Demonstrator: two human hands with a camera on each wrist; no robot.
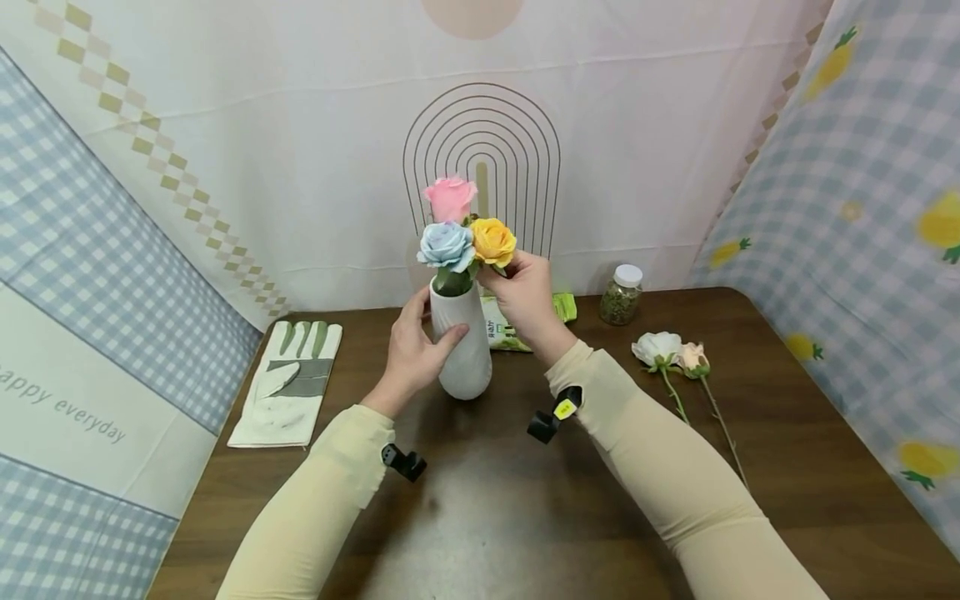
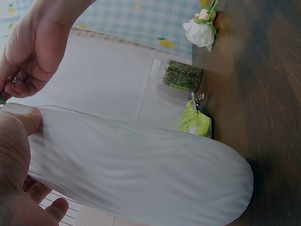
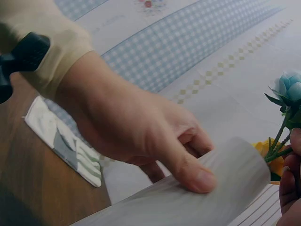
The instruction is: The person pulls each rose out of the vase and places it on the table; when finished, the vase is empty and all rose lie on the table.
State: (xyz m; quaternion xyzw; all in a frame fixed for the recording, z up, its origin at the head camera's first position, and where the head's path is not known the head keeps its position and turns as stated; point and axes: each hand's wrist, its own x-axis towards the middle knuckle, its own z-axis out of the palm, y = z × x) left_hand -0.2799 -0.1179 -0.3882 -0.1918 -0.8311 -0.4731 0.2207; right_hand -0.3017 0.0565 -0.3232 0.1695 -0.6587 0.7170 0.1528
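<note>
Our left hand (image 1: 414, 354) is wrapped round the white vase (image 1: 467, 362), toward the middle of the far edge of the table (image 1: 480, 525). Our right hand (image 1: 521, 296) pinches the yellow rose (image 1: 493, 242) by its stem at the mouth; we seem to be seating it, which calls for easing it down.

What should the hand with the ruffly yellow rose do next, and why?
Perhaps the right hand could gently let go of the ruffly yellow rose. Its bloom sits beside the ruffly light-blue rose, above the tall, white, ridged vase that the left hand holds. A ruffly white rose and a smaller peach rose lie off to the right, outside the vase.
</note>
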